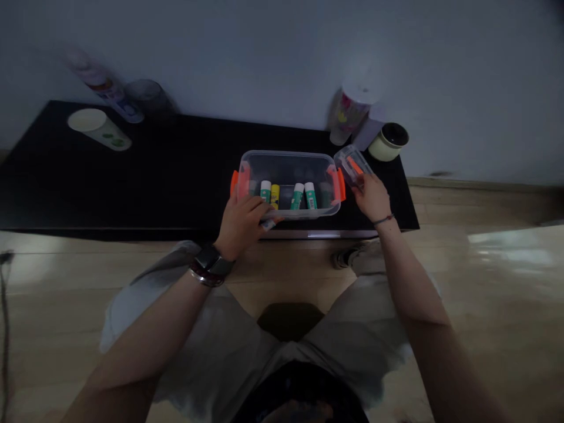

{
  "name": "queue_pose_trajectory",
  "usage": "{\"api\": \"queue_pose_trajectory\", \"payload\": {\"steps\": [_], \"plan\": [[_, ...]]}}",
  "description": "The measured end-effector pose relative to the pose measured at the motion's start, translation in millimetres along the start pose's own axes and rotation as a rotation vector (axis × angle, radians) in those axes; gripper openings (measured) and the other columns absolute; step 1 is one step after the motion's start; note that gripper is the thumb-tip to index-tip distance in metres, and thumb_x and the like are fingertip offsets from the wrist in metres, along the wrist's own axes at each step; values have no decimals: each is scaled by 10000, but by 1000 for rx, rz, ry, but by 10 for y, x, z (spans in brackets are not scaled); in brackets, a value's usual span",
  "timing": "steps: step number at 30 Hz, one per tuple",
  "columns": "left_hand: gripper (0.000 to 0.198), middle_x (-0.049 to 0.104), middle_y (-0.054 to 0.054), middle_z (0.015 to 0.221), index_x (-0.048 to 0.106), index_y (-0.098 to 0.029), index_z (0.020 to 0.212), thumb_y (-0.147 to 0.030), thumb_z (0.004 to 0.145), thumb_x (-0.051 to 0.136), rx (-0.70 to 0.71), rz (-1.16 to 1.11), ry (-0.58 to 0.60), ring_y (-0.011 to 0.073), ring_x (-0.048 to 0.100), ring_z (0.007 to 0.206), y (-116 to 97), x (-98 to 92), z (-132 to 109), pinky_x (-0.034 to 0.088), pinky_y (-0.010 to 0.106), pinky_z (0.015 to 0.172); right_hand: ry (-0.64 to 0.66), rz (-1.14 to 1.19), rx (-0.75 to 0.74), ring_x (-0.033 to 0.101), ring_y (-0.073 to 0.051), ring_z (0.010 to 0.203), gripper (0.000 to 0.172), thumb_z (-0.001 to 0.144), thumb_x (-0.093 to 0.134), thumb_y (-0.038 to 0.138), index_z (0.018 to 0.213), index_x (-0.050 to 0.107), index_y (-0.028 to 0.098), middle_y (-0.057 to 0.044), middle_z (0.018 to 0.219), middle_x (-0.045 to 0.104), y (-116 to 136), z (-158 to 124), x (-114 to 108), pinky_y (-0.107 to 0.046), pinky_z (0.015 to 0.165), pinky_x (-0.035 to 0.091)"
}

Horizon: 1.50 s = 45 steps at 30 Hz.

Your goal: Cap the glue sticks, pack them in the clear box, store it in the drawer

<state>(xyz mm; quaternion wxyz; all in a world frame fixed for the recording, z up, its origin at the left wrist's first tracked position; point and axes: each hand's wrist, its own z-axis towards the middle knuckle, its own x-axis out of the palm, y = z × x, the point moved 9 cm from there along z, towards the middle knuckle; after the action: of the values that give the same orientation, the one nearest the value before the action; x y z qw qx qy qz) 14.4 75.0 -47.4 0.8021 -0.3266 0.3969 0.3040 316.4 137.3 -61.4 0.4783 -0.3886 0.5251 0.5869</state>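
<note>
A clear plastic box (288, 160) with orange side latches stands on the black table. Inside it are several glue sticks, among them a yellow one (275, 197) and a green-and-white one (310, 195). My left hand (244, 223) is closed on the box's front left corner, with a small pale item showing by its fingertips. At the box's right side, my right hand (371, 197) has its fingers on a small clear container (350, 163) that has an orange part.
On the black table (185, 176), a paper cup (99, 128), a spray bottle (110, 94) and a dark cup (152, 100) stand at the left. A patterned cup (347, 114) and a cream jar with a dark lid (388, 143) are at the back right.
</note>
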Motion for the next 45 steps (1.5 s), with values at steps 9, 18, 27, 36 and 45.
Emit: {"api": "queue_pose_trajectory", "payload": {"steps": [9, 18, 27, 36, 45], "plan": [[369, 679, 107, 1025, 695, -203, 1021, -535, 875, 629, -14, -29, -10, 313, 620, 1018, -5, -22, -4, 473, 520, 935, -196, 254, -207, 632, -256, 961, 384, 951, 478, 363, 1289, 552, 197, -124, 1143, 636, 355, -94, -474, -432, 844, 547], [534, 549, 97, 1385, 592, -259, 1325, -580, 1011, 305, -326, -511, -349, 269, 485, 1327, 461, -184, -74, 356, 499, 1159, -128, 109, -539, 562, -240, 1094, 405, 976, 427, 154, 1340, 589, 231, -98, 1173, 629, 1402, -477, -487, -422, 950, 491], [506, 456, 37, 1530, 540, -322, 1387, -556, 1028, 270, -375, -571, -275, 253, 376, 1452, 684, 12, -94, 317, 499, 1217, -45, 3, -622, 534, -283, 1165, 429, 983, 416, 105, 1358, 587, 224, -133, 1230, 632, 1732, -667, -141, -450, 959, 465], [588, 396, 110, 1576, 428, -274, 1470, -553, 958, 504, -432, -664, -226, 297, 381, 1448, 733, 81, -148, 286, 547, 1212, -89, 49, -709, 548, -255, 1176, 410, 1000, 416, 128, 1351, 590, 251, -99, 1240, 646, 1894, -745, -10, -464, 1028, 446], [549, 408, 75, 1575, 400, -312, 1493, -451, 969, 482, -418, -677, -218, 283, 392, 1446, 771, 77, -182, 288, 523, 1220, -52, 66, -797, 541, -273, 1214, 384, 979, 552, 303, 1346, 581, 192, -134, 1269, 630, 1960, -765, 15, -477, 1058, 437]]}}
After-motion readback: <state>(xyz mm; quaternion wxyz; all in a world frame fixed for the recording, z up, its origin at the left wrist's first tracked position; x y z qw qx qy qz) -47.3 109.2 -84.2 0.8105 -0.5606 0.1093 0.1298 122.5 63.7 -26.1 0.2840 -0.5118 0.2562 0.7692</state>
